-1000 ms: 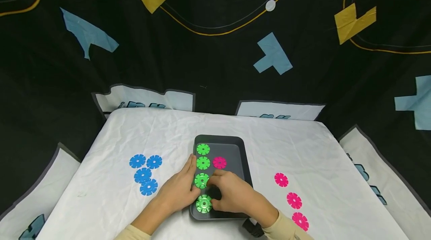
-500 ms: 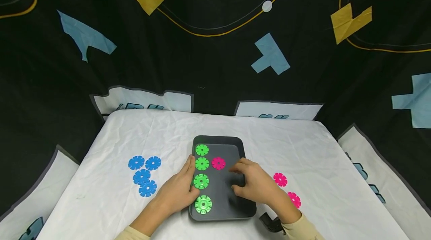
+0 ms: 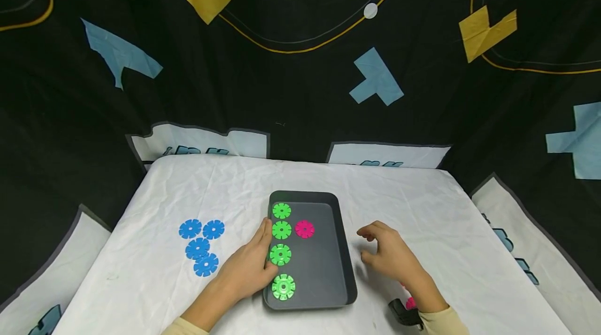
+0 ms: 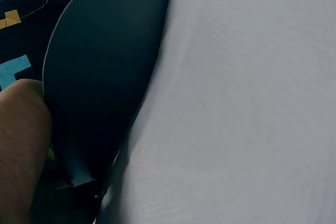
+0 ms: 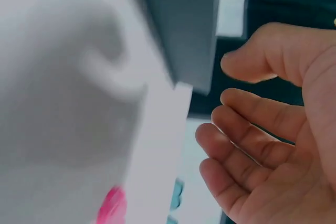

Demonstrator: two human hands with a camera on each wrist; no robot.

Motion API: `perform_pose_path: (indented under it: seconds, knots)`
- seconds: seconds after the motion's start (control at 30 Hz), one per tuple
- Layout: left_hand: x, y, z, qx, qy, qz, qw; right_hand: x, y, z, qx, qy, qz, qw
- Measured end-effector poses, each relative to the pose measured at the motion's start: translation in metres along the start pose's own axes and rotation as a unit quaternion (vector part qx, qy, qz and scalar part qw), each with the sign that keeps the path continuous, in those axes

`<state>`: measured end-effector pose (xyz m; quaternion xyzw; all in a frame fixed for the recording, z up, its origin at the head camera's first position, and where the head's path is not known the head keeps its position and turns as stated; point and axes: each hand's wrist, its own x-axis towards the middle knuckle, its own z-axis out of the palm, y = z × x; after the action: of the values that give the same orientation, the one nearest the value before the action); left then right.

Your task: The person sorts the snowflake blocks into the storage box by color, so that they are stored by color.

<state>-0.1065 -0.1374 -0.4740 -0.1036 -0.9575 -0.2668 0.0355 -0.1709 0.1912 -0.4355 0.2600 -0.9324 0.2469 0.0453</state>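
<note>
In the head view my left hand (image 3: 249, 267) rests along the left rim of a dark grey rectangular tray (image 3: 324, 267), its fingers extended and its thumb reaching over the edge. In the left wrist view the thumb (image 4: 21, 145) lies beside the tray's wall (image 4: 100, 72). Green notched discs (image 3: 281, 230) form a column inside the tray, with one pink notched disc (image 3: 304, 229) right of the second. Apart from the tray, my right hand (image 3: 389, 254) hovers over the cloth at its right, fingers loosely bent and holding nothing, as the right wrist view also shows.
Several blue notched discs (image 3: 197, 248) lie on the white cloth (image 3: 141, 251) to the left. Pink discs (image 3: 410, 303) are mostly hidden under my right forearm. A black wrist device (image 3: 405, 313) hangs at that wrist. Black fabric (image 3: 291, 95) stands behind the table.
My right hand has let go of the lowest green disc and moved right, out of the tray and over the cloth, covering the pink discs there. My left hand has stayed on the rim.
</note>
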Motion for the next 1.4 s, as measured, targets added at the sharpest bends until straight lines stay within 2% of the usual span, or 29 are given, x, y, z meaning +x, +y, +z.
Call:
perform_pose_path:
  seconds: [0.4, 0.7, 0.9, 1.17, 1.4]
  knots:
    - [0.001, 0.0, 0.0, -0.001, -0.002, -0.004, 1.0, -0.014, 0.052, -0.007, -0.031, -0.019, 0.092, 0.995]
    - [0.0, 0.0, -0.001, -0.004, -0.004, -0.008, 1.0, -0.021, 0.062, -0.01, -0.053, -0.056, 0.149, 0.986]
    - [-0.001, -0.001, -0.001, -0.002, -0.001, -0.007, 1.0, -0.017, 0.064, -0.005, -0.046, -0.058, 0.153, 0.985]
    - [-0.001, -0.002, 0.001, -0.007, -0.006, -0.01, 0.9999, -0.007, 0.061, 0.0, -0.084, -0.06, 0.155, 0.983]
    - [-0.001, 0.0, 0.001, -0.003, -0.005, -0.006, 1.0, 0.0, 0.054, -0.001, -0.082, -0.048, 0.129, 0.987]
